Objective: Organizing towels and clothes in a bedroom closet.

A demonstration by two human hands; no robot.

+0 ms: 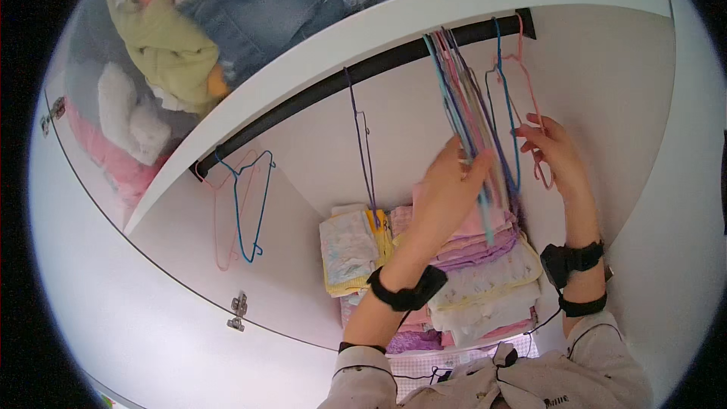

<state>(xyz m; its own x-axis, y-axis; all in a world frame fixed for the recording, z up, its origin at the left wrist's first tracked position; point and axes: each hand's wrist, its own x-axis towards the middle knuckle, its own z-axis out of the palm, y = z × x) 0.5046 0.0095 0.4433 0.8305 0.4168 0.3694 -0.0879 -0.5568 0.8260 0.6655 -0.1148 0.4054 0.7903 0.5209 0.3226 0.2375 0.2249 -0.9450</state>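
A tight bunch of several thin hangers (463, 96) in aqua, pink, grey and dark blue hangs from the black wardrobe rail (392, 64). My left hand (451, 182) grips the lower part of this bunch, which is slightly blurred. To its right, my right hand (548, 145) has its fingers at a pink hanger (528, 79) near the rail's right end. Whether those fingers close on it is hard to make out. Between my two hands hangs a blue hanger (505, 108), close to the right fingertips.
A purple hanger (360, 142) hangs mid-rail; a blue hanger (235, 210) and a pink hanger (216, 227) hang at the left end. Folded cloths (483, 278) are stacked below. Above runs a white shelf (318, 48) bearing bagged clothes (272, 5). A hinged door (142, 307) stands left.
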